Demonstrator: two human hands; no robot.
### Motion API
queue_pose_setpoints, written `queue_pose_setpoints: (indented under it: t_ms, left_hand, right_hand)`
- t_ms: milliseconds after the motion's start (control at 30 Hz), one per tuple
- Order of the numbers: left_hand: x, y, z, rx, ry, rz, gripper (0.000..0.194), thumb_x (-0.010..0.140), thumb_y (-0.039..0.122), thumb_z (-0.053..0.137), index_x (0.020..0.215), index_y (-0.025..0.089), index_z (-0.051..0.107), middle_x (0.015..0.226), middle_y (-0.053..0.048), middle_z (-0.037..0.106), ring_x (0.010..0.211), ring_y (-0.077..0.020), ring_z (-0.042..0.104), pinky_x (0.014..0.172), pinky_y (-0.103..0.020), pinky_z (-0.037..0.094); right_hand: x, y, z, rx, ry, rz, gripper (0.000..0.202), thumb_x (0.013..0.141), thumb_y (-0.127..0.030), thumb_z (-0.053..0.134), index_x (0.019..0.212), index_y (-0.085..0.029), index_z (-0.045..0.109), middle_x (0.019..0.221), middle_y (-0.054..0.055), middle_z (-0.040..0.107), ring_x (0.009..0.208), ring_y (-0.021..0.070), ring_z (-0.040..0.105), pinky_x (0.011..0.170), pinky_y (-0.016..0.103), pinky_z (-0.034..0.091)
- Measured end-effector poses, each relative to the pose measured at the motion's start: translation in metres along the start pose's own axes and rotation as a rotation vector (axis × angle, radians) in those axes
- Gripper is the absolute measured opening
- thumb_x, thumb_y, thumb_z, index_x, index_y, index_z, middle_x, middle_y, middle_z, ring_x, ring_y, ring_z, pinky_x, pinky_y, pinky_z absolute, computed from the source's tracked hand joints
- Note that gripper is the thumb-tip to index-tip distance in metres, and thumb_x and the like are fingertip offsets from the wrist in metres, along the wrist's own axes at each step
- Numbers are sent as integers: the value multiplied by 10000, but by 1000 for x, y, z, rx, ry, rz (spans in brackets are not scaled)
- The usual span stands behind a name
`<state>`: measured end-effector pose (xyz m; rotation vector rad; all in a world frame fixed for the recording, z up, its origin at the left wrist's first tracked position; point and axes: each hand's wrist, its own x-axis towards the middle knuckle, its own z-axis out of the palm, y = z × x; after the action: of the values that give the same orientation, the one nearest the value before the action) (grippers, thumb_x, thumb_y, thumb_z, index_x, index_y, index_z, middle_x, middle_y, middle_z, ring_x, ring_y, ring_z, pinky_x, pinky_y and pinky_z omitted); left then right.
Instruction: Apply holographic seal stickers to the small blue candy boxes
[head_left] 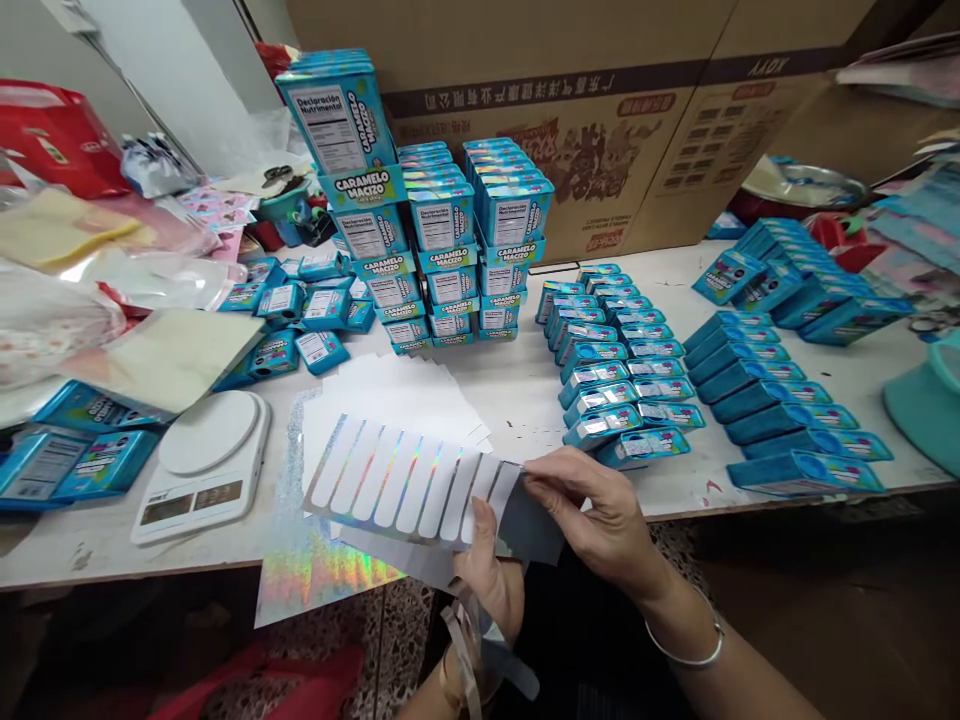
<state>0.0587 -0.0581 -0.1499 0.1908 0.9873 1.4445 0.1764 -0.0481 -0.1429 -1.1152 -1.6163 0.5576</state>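
Observation:
A holographic sheet (pixel 409 480) with several white rounded strips hangs over the table's front edge. My left hand (pixel 487 575) holds it from below, thumb on the front near its right end. Thin silvery strips (pixel 469 650) dangle around my left wrist. My right hand (pixel 592 510) is closed in a pinch at the sheet's upper right corner, where a dark backing shows. Behind the sheet lie fanned white papers (pixel 390 395), with a shiny rainbow sheet (pixel 322 570) sticking out over the edge.
Blue boxes (pixel 450 255) are stacked at the back centre, before a large cardboard box (pixel 600 120). Rows of blue packs (pixel 600 400) stand to the right. A white scale (pixel 210 465) and loose packs (pixel 322 305) are on the left. A teal bucket (pixel 926 400) is far right.

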Motion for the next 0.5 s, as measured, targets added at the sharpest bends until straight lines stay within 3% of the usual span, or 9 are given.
queue_pose_setpoints:
  t_ms: [167,333,500]
  left_hand:
    - [-3,1,4,-13,-26,-43,556,598,545,889,1089,324,753,1250,-44,730,1360,-391,509,1113,-548,450]
    - [0,0,1,7,-23,33,625,675,515,856,1236,300,682,1383,-54,649,1439,-344,415,1146,-485,429]
    - [0,-1,3,-51,-31,22,658,672,465,872,1267,281,657,1383,-88,644,1344,-364,533,1087,-486,490]
  right_hand:
    - [-3,1,0,-88,36,-120,309,928,-105,609,1137,-307,713,930,38,730,846,186,682,726,331,559]
    - [0,0,1,-61,32,-4,296,942,-153,609,1190,-292,690,934,38,723,822,176,678,719,314,570]
    - [-1,2,2,-18,25,5,276,938,-144,615,1150,-293,710,937,30,708,862,163,676,746,296,582]
